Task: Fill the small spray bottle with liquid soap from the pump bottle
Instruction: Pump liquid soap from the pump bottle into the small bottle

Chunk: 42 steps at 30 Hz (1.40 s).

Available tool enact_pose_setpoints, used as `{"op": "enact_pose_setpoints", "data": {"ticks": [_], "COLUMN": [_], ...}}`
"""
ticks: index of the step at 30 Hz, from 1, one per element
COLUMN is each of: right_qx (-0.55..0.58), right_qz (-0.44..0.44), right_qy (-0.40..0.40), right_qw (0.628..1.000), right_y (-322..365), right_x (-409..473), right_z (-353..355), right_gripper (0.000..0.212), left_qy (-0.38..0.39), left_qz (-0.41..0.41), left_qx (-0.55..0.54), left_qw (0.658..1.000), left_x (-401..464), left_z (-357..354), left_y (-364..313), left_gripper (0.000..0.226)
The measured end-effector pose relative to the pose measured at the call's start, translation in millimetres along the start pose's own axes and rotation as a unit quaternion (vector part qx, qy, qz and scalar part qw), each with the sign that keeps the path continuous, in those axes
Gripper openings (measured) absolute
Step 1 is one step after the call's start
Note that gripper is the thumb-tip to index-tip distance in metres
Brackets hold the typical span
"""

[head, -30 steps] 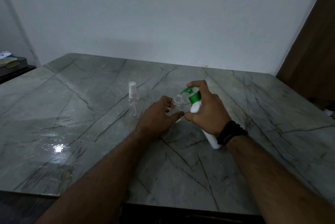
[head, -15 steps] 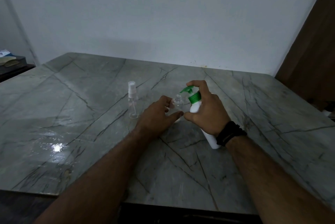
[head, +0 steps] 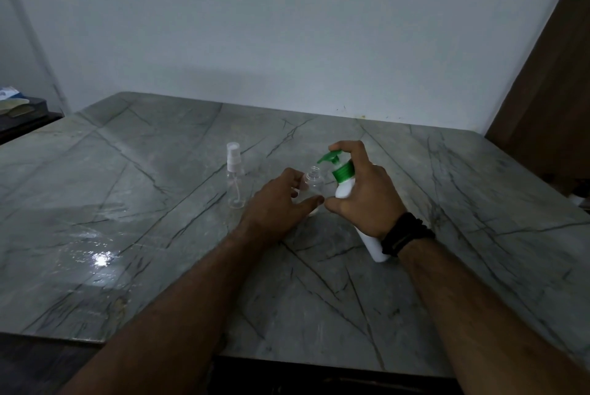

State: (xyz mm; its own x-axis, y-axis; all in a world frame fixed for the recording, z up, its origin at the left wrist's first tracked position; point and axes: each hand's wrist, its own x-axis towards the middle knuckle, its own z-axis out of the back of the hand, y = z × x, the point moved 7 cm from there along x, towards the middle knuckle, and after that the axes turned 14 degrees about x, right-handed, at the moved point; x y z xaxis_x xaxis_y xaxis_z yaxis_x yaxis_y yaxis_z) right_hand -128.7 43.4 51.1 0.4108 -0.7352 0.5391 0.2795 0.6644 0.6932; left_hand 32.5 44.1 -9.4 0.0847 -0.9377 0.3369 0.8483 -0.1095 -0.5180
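Note:
A small clear spray bottle [head: 314, 183] stands uncapped on the marble table [head: 159, 235], its mouth open. My left hand [head: 277, 206] holds it between fingers and thumb. My right hand [head: 364, 196] grips a white pump bottle [head: 345, 187] with a green collar, tilted toward the small bottle. My right forefinger rests on top of the green pump head [head: 329, 157], whose nozzle hangs just above the small bottle's mouth. The pump bottle's base [head: 376, 249] shows below my wrist.
A second clear spray bottle [head: 235, 182] with a white spray cap stands left of my hands. A dark cabinet [head: 22, 116] holding papers sits beyond the table's left edge, and a brown wooden panel [head: 549, 91] rises on the right. The table's front edge is close to me.
The pump head has risen slightly under my right forefinger. Both hands and both bottles stay where they were.

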Motion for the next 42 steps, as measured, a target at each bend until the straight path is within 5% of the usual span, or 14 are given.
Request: {"op": "enact_pose_setpoints", "data": {"ticks": [42], "right_qx": [-0.004], "right_qz": [0.006], "right_qy": [0.008], "right_qw": [1.0], "right_y": [-3.6], "right_x": [0.8], "right_z": [-1.9], "right_gripper": [0.074], "left_qy": [0.004], "left_qz": [0.012], "left_qx": [0.006], "left_qw": [1.0], "left_x": [0.3], "left_z": [1.3], "left_y": [-0.5], "left_gripper": [0.051]}}
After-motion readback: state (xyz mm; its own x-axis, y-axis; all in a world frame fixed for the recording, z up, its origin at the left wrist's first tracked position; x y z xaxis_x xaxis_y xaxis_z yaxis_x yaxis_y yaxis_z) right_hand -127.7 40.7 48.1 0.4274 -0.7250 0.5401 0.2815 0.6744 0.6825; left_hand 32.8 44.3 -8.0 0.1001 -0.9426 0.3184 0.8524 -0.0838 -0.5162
